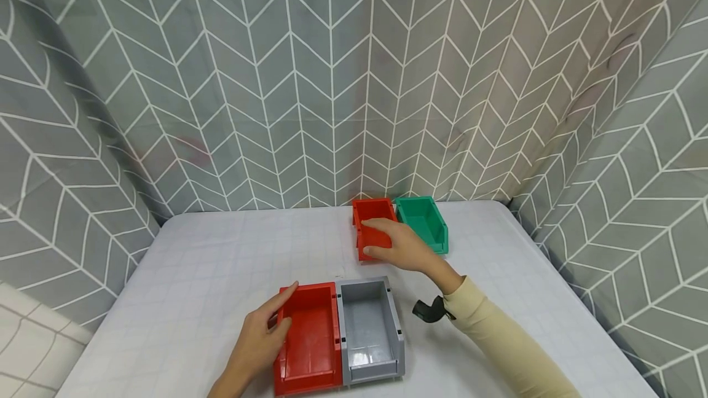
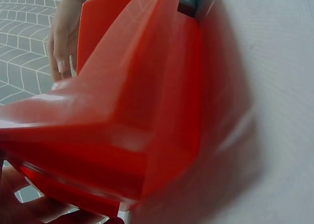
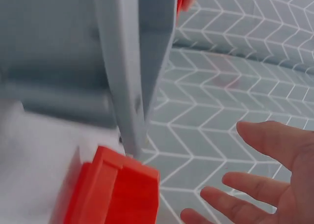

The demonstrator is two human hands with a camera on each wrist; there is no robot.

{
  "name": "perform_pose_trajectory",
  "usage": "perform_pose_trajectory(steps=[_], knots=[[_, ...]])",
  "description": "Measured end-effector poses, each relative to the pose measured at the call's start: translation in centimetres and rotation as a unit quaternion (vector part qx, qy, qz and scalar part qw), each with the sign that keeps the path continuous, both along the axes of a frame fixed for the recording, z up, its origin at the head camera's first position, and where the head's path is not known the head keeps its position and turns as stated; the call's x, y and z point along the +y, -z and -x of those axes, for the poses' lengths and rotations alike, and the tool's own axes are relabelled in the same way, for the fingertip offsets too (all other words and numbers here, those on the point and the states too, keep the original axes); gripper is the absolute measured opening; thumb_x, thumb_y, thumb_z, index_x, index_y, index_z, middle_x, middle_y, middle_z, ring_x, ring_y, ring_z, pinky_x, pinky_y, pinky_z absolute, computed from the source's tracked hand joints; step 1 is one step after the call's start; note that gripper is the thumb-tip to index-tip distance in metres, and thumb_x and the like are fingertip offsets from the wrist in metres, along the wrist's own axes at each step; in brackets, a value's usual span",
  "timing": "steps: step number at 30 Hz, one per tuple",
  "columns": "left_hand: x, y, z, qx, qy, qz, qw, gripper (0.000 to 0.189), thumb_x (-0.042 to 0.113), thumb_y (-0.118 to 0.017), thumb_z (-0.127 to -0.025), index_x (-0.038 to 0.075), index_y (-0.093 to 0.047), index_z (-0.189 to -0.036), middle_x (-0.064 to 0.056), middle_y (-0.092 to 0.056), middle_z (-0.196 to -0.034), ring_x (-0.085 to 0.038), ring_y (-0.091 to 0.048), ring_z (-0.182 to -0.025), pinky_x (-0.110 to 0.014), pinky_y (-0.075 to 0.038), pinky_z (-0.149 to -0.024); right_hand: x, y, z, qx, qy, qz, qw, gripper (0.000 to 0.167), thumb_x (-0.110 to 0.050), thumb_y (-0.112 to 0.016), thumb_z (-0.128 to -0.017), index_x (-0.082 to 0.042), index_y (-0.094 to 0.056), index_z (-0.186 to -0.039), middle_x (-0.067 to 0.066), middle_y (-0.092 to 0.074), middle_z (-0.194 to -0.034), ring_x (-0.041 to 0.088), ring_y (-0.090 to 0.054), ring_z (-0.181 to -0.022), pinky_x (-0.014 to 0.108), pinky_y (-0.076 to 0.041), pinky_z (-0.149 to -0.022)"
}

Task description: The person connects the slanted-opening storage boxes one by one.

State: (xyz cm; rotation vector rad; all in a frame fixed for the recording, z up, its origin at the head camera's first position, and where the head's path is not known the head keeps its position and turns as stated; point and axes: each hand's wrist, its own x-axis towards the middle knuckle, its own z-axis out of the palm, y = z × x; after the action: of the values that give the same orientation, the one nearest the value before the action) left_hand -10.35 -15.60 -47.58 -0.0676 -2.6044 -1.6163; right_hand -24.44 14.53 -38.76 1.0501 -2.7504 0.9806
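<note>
My left hand [image 1: 257,339] grips the left side wall of the near red bin [image 1: 308,349], thumb over the rim. In the left wrist view the same red bin [image 2: 162,111] fills the middle, with fingers [image 2: 41,208] at its lower left. A grey bin [image 1: 367,330] stands against its right side. My right hand [image 1: 401,244] hovers over the far red bin [image 1: 373,209] with fingers spread and nothing between them. The right wrist view shows those fingers [image 3: 245,187] apart, beside the far red bin [image 3: 132,194].
A green bin [image 1: 423,223] stands at the right of the far red bin, near the table's back edge. Both pairs of bins sit on a white-covered table [image 1: 221,250]. Grey patterned curtains [image 1: 310,78] surround it. A black wrist mount [image 1: 431,310] juts from the right sleeve.
</note>
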Motion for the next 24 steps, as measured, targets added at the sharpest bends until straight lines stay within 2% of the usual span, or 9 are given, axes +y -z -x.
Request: perform_pose_trajectory(steps=[7, 13, 18, 24], knots=[[0.0, 0.0, 0.0, 0.005, -0.002, 0.004, 1.0, 0.062, -0.005, -0.059, -0.095, 0.017, -0.056, -0.153, -0.009, -0.058, -0.147, -0.039, -0.052, -0.136, -0.061, -0.049, -0.101, 0.2, -0.8, 2.5, 0.004, 0.029, -0.019, 0.9994, 0.056, -0.018, -0.072, -0.098, 0.0, -0.055, -0.148, 0.019, -0.059, -0.142, 0.04, -0.056, -0.126, 0.053, -0.054, -0.099], [0.1, -0.1, 0.0, 0.003, -0.002, 0.002, 1.0, 0.062, -0.005, -0.059, -0.095, 0.016, -0.055, -0.153, -0.009, -0.058, -0.147, -0.038, -0.054, -0.135, -0.06, -0.049, -0.101, 0.5, -0.6, 4.7, -0.005, 0.048, -0.023, 0.9986, 0.054, -0.015, -0.071, -0.099, 0.001, -0.054, -0.148, 0.021, -0.059, -0.142, 0.04, -0.055, -0.129, 0.053, -0.051, -0.103], [0.1, -0.1, 0.0, 0.0, -0.002, 0.001, 1.0, 0.062, -0.004, -0.059, -0.095, 0.016, -0.055, -0.153, -0.01, -0.057, -0.148, -0.039, -0.053, -0.135, -0.06, -0.049, -0.1, 0.7, -0.2, 6.7, -0.012, 0.064, -0.025, 0.9975, 0.051, -0.013, -0.068, -0.1, -0.001, -0.055, -0.148, 0.021, -0.061, -0.138, 0.041, -0.059, -0.123, 0.052, -0.055, -0.097], [0.1, -0.2, -0.1, 0.002, 0.0, 0.0, 1.0, 0.063, -0.004, -0.059, -0.094, 0.017, -0.055, -0.153, -0.011, -0.057, -0.148, -0.04, -0.053, -0.135, -0.061, -0.049, -0.1, 0.7, 0.3, 8.7, -0.028, 0.087, -0.037, 0.9951, 0.05, -0.013, -0.066, -0.101, -0.001, -0.055, -0.149, 0.021, -0.06, -0.141, 0.041, -0.059, -0.122, 0.05, -0.056, -0.096]])
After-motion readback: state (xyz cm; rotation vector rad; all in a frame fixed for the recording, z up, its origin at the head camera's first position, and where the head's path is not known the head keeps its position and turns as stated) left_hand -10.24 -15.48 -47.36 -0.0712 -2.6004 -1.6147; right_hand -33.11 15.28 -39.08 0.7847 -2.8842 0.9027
